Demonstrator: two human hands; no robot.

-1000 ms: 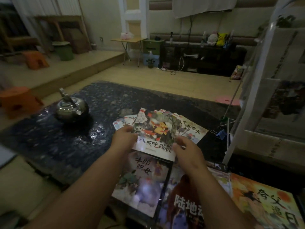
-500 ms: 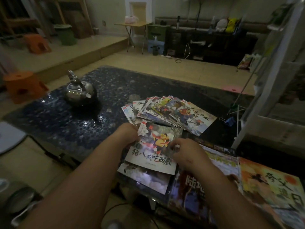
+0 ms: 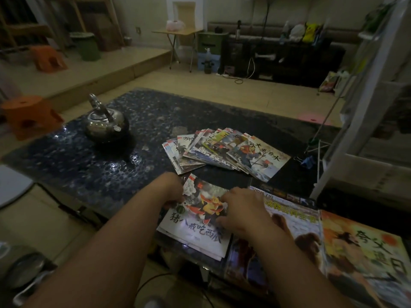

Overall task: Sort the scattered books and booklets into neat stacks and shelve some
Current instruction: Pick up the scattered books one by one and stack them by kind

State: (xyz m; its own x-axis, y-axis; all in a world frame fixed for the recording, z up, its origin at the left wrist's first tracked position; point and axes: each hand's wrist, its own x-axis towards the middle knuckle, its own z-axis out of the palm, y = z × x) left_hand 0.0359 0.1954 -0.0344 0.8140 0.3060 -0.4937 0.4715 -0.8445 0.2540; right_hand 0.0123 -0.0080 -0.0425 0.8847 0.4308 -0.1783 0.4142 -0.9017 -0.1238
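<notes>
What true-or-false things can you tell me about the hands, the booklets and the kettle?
1. The left hand and the right hand both touch the near booklet. True.
2. The kettle stands on the fan of booklets. False: it stands on the table, apart from the fan and to its left.
3. The fan lies farther from the person than the near booklet. True.
4. The orange stool sits on the table. False: it stands on the floor, left of the table.
5. A blue clip lies to the right of the fan. True.
</notes>
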